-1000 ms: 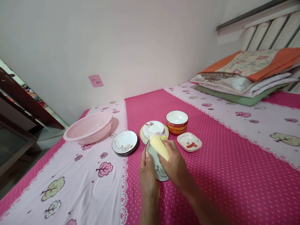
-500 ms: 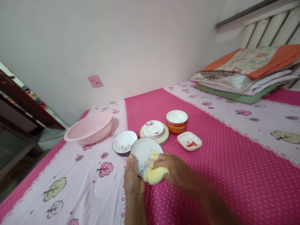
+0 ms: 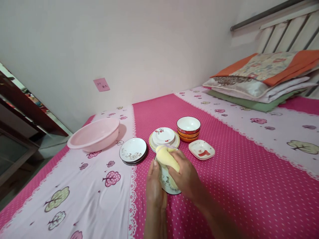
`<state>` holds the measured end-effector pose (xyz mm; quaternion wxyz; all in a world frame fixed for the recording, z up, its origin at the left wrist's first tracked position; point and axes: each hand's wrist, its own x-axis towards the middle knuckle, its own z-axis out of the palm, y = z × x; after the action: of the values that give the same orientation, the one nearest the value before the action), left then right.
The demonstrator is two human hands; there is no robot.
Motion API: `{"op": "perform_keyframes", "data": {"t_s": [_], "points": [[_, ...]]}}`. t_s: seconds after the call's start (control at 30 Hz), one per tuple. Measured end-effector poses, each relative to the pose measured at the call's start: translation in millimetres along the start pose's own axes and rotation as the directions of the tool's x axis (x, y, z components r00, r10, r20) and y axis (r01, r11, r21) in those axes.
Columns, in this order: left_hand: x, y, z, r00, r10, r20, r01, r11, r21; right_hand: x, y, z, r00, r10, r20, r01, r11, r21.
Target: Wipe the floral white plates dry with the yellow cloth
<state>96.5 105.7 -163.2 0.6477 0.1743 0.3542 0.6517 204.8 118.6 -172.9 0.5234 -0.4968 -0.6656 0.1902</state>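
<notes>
My left hand grips the left edge of a white plate with a floral print and dark rim, held tilted above the bed. A yellow cloth is bunched in my right hand, pressed against the plate's face and covering much of it. To the left lies a stack of matching floral plates. Just behind the held plate sits a pile of white plates, the top ones with red flowers. Orange bowls are stacked to its right, and a squarish white dish with a red print lies nearer.
A pink basin stands on the bed at left, by the wall. Folded pillows and bedding are piled at the far right against the slatted headboard. The bedspread is pink with dots and printed trees.
The held plate has shifted right and turned, its floral print now lower down. My right hand has carried the cloth toward the plate's upper part. My left hand moved right with the plate.
</notes>
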Motion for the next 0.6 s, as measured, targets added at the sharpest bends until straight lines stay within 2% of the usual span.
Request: {"op": "perform_keyframes", "data": {"t_s": [0.13,0.27,0.33,0.43,0.6], "points": [[5.4,8.4,-3.7,0.998,0.040,-0.041,-0.042,0.998,-0.038,1.7,-17.8,-5.8,0.963,-0.034,0.267,0.005,0.994,0.110],[8.2,20.9,-10.4,0.990,-0.081,-0.112,0.072,0.994,-0.086,1.4,-24.8,-14.5,0.879,-0.141,0.456,0.094,0.988,0.125],[8.4,25.2,-13.8,0.983,-0.098,-0.155,0.085,0.992,-0.091,-1.1,-22.9,-17.7,0.832,-0.201,0.517,0.169,0.980,0.108],[8.0,29.7,-16.1,0.980,-0.063,-0.187,0.050,0.996,-0.077,-6.0,-14.8,-23.9,0.815,-0.222,0.535,0.243,0.969,0.033],[6.1,34.1,-12.4,0.985,-0.006,-0.173,-0.004,0.998,-0.063,-3.8,6.1,-37.4,0.865,-0.082,0.496,0.212,0.954,-0.212]]}}
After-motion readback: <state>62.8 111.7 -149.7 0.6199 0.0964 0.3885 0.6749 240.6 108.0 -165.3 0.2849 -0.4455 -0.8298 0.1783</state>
